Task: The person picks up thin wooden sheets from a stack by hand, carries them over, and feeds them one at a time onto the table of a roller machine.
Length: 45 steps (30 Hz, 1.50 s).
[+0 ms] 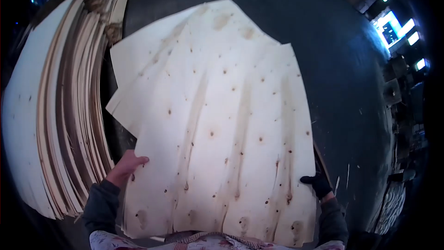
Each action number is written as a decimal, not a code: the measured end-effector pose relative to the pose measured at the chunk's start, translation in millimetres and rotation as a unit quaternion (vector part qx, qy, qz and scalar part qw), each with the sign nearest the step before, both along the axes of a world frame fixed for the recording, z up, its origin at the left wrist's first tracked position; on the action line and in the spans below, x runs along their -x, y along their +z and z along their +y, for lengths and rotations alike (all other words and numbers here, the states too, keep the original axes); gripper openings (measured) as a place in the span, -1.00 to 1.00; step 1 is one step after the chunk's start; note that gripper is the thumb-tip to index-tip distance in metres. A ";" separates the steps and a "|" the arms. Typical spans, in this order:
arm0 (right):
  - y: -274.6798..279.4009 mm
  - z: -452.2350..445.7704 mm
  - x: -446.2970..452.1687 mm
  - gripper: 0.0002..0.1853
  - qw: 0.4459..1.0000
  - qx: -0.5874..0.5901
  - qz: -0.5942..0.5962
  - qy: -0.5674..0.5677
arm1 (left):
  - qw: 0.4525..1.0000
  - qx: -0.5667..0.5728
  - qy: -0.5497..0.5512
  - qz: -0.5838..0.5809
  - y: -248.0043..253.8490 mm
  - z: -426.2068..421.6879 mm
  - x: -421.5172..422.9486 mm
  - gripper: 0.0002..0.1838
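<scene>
Pale wood veneer sheets (217, 125) with brown knots and darker streaks fill the middle of the view, reaching down to the person's body. Some sheets beneath are turned at an angle, so corners stick out at the upper left. My bare left hand (127, 165) grips the left edge, thumb on top and fingers hidden below. At the right edge, my right hand (319, 184) in a dark glove holds the sheets, its thumb over the surface. How many sheets are held cannot be made out.
A tall stack of veneer sheets (69, 106) stands at the left, its layered edges facing the middle. Dark floor (342, 88) lies beyond and to the right, with small splinters on it. Piled objects and bright windows line the far right.
</scene>
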State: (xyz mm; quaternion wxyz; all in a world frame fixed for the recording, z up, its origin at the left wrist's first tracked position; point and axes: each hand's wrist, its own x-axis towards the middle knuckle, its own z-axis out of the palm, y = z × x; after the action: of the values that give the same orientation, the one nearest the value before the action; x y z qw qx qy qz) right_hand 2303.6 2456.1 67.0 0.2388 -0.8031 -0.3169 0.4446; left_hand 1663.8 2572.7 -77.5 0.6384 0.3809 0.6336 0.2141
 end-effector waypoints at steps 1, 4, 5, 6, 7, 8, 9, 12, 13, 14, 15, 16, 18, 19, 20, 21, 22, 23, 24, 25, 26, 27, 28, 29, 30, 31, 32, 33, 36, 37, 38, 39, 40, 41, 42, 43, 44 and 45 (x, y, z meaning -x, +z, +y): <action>14.0 1.5 12.2 -0.50 1.000 -0.024 -0.003 0.002 | 0.999 -0.030 -0.030 -0.010 11.9 0.6 0.4 -0.74; 57.9 -9.5 44.6 -0.51 0.995 -0.092 0.006 0.034 | 0.991 -0.109 -0.075 0.007 38.5 -5.3 22.5 -0.76; 69.4 -13.7 45.6 -0.47 0.987 -0.033 -0.141 0.074 | 0.991 -0.108 -0.082 -0.012 49.9 -7.5 28.6 -0.75; 79.0 -13.7 54.6 -0.43 0.952 0.028 -0.285 0.105 | 0.990 -0.106 -0.091 -0.030 62.1 -7.5 38.0 -0.73; 118.1 -21.4 106.2 -0.51 0.987 -0.046 -0.120 0.092 | 0.987 -0.120 -0.095 -0.055 73.1 -8.6 46.3 -0.68; 123.4 -26.5 114.8 -0.51 0.986 -0.056 -0.125 0.096 | 0.986 -0.131 -0.090 -0.057 84.3 -10.9 53.9 -0.68; 131.0 -29.5 108.7 -0.52 0.969 -0.016 -0.206 0.133 | 0.989 -0.094 -0.106 -0.039 101.1 -12.5 53.7 -0.67; 166.9 -65.7 179.4 -0.58 0.978 -0.079 -0.151 0.122 | 0.988 -0.090 -0.126 -0.022 131.3 -35.5 56.7 -0.59; 161.2 -75.5 171.5 -0.61 0.974 -0.094 -0.148 0.140 | 0.983 -0.129 -0.129 -0.036 118.0 -39.0 58.9 -0.56; 155.2 -84.5 169.5 -0.64 0.971 -0.107 -0.144 0.160 | 0.976 -0.167 -0.130 -0.048 115.3 -47.0 62.6 -0.53; 154.2 -92.3 169.3 -0.64 0.969 -0.110 -0.147 0.168 | 0.977 -0.164 -0.133 -0.038 113.4 -54.9 70.8 -0.49; 157.4 -104.4 179.8 -0.67 0.974 -0.134 -0.114 0.146 | 0.977 -0.165 -0.126 -0.040 116.0 -68.1 80.7 -0.49; 175.0 -129.2 189.4 -0.70 0.974 -0.161 -0.082 0.138 | 0.977 -0.190 -0.094 -0.012 135.1 -98.2 94.8 -0.50; 184.7 -147.1 198.1 -0.71 0.972 -0.178 -0.070 0.133 | 0.973 -0.211 -0.093 -0.029 158.4 -125.5 103.1 -0.52; 193.7 -165.9 205.8 -0.73 0.970 -0.196 -0.058 0.129 | 0.974 -0.213 -0.077 -0.028 169.9 -150.6 112.2 -0.52; 200.7 -186.9 206.9 -0.73 0.967 -0.200 -0.058 0.147 | 0.963 -0.258 -0.072 -0.023 180.5 -179.0 120.8 -0.58; 205.3 -210.9 202.0 -0.72 0.958 -0.222 -0.082 0.162 | 0.951 -0.301 -0.066 -0.016 191.3 -209.5 126.7 -0.64; 208.8 -232.1 206.0 -0.72 0.949 -0.240 -0.105 0.176 | 0.942 -0.330 -0.063 -0.014 206.1 -240.4 132.5 -0.66; 219.1 -260.9 213.3 -0.72 0.946 -0.237 -0.100 0.196 | 0.945 -0.325 -0.043 -0.009 228.0 -283.0 138.3 -0.66; 232.5 -292.0 229.6 -0.67 0.948 -0.258 -0.098 0.157 | 0.942 -0.334 -0.040 -0.007 258.9 -328.9 144.3 -0.63; 242.3 -330.3 237.2 -0.62 0.950 -0.275 -0.092 0.118 | 0.940 -0.339 -0.038 -0.004 280.4 -380.6 145.7 -0.60; 239.2 -358.2 230.0 -0.60 0.943 -0.301 -0.086 0.113 | 0.932 -0.362 -0.028 0.014 281.2 -418.1 151.6 -0.60; 238.8 -380.5 226.3 -0.58 0.934 -0.330 -0.075 0.112 | 0.922 -0.386 -0.013 0.036 281.2 -455.0 161.5 -0.60; 259.4 -417.7 249.7 -0.52 0.941 -0.303 -0.092 0.120 | 0.913 -0.406 0.008 0.051 282.9 -494.3 170.1 -0.60; 271.9 -453.1 278.9 -0.54 0.939 -0.321 -0.043 0.113 | 0.904 -0.422 0.029 0.063 283.2 -527.1 174.5 -0.59; 281.3 -468.5 283.4 -0.55 0.931 -0.335 -0.051 0.132 | 0.897 -0.435 0.050 0.068 291.8 -549.1 180.9 -0.60; 288.6 -484.4 283.7 -0.56 0.923 -0.344 -0.068 0.158 | 0.887 -0.450 0.069 0.074 304.9 -577.9 186.2 -0.61; 301.0 -497.0 287.4 -0.58 0.913 -0.355 -0.084 0.182 | 0.897 -0.430 0.074 0.075 325.1 -609.9 189.9 -0.63; 336.2 -530.9 313.6 -0.60 0.873 -0.398 -0.124 0.254 | 0.881 -0.451 0.136 0.046 377.0 -708.7 199.9 -0.68; 339.6 -539.3 317.5 -0.61 0.859 -0.414 -0.124 0.274 | 0.890 -0.434 0.134 0.041 386.6 -736.0 203.6 -0.66; 346.5 -548.1 322.7 -0.62 0.845 -0.426 -0.130 0.295 | 0.883 -0.440 0.158 0.051 391.7 -769.4 207.6 -0.66; 350.6 -554.0 322.4 -0.63 0.832 -0.437 -0.129 0.316 | 0.882 -0.437 0.162 0.066 398.3 -800.7 201.0 -0.66; 351.4 -552.3 316.0 -0.64 0.821 -0.446 -0.124 0.334 | 0.883 -0.431 0.164 0.085 403.1 -821.4 188.3 -0.66; 352.7 -547.9 306.6 -0.64 0.808 -0.455 -0.119 0.353 | 0.881 -0.425 0.182 0.098 402.7 -832.2 168.5 -0.67; 357.1 -546.5 301.9 -0.65 0.798 -0.464 -0.114 0.369 | 0.878 -0.424 0.193 0.107 404.8 -847.4 159.3 -0.67; 359.0 -540.1 295.6 -0.65 0.786 -0.470 -0.106 0.387 | 0.860 -0.440 0.228 0.126 407.7 -862.2 151.6 -0.64; 349.6 -513.9 279.4 -0.66 0.775 -0.478 -0.094 0.403 | 0.836 -0.456 0.266 0.151 399.2 -850.2 123.9 -0.62; 348.2 -506.8 269.5 -0.66 0.760 -0.489 -0.081 0.420 | 0.828 -0.459 0.276 0.165 403.8 -866.0 102.9 -0.62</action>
State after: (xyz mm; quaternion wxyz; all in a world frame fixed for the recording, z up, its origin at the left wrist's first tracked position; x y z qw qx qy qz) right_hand 2034.1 1949.3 415.2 0.3619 -0.3962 -0.8151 0.2181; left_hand 1560.9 1706.7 326.3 0.1902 0.4691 0.6371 0.5813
